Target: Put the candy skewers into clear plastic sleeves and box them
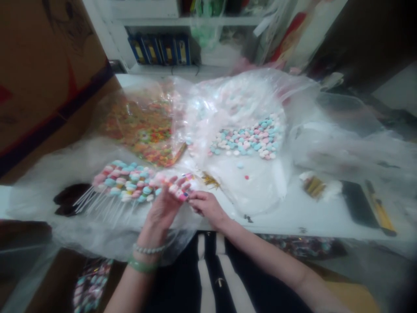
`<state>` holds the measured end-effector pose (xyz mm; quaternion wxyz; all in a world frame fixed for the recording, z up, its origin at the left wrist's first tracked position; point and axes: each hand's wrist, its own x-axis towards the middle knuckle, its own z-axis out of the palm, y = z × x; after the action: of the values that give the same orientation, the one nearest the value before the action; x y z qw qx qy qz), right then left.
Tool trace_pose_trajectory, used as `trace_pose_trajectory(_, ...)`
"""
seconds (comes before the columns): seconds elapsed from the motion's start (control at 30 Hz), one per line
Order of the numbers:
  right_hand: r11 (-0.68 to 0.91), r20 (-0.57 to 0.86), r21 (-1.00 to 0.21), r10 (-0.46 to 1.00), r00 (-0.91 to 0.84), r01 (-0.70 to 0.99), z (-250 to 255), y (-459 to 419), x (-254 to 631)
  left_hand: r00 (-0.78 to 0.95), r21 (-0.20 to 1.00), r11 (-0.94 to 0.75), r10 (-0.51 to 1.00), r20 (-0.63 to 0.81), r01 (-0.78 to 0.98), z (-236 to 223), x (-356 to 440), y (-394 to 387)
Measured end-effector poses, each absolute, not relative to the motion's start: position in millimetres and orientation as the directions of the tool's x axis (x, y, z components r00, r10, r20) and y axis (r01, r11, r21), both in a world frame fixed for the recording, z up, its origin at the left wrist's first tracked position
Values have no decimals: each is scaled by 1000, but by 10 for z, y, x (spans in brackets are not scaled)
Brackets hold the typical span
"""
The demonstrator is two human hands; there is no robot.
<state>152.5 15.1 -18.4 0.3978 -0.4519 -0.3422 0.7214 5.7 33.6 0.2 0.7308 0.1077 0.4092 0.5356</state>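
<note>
My left hand (164, 206), palm turned up and fingers curled, holds a small cluster of pink and white pieces (178, 190) above the table. Against the right side of this cluster, my right hand (206, 208) is closed in a pinch; what lies between its fingertips is too blurred to make out. Left of my hands lies a bunch of macaron-like pastel pieces (125, 180) in pink, blue and white. White sticks (107, 204) run from the bunch toward the front edge. Thin gold strips (211, 179) lie just beyond my right hand.
Clear plastic holds loose pastel pieces (250, 137) at the back and orange-green pieces (150, 134) at back left. A yellow cutter (384, 217) lies beside a dark flat pad (358, 204) at right. A cardboard box (42, 78) stands at left; shelves (215, 21) rise behind.
</note>
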Motion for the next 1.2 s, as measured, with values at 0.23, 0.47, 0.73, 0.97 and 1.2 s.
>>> trace_pose_trajectory(0.23, -419, -381, -900, 891, -248, -122, -203, 84, 1553, -159, 599, 256, 819, -552, -759, 60, 82, 474)
trace_pose_trajectory(0.47, -191, -194, -978, 981, -22, 85, -270, 107, 1460, -81, 665, 322, 862, -500, -674, -15, 359, 322)
trace_pose_trajectory(0.73, 352, 285, -812, 935, -209, 465, -381, 70, 1559, -58, 759, 434, 850, -523, -486, -223, 316, 245)
trace_pose_trajectory(0.97, 488, 391, -600, 870, -301, 634, -497, 29, 1551, 26, 633, 475, 811, -584, -611, -339, 380, 171)
trace_pose_trajectory(1.2, 592, 453, -598, 806, -382, 540, -666, 44, 1545, 91, 509, 573, 716, -692, -642, -292, 348, 182)
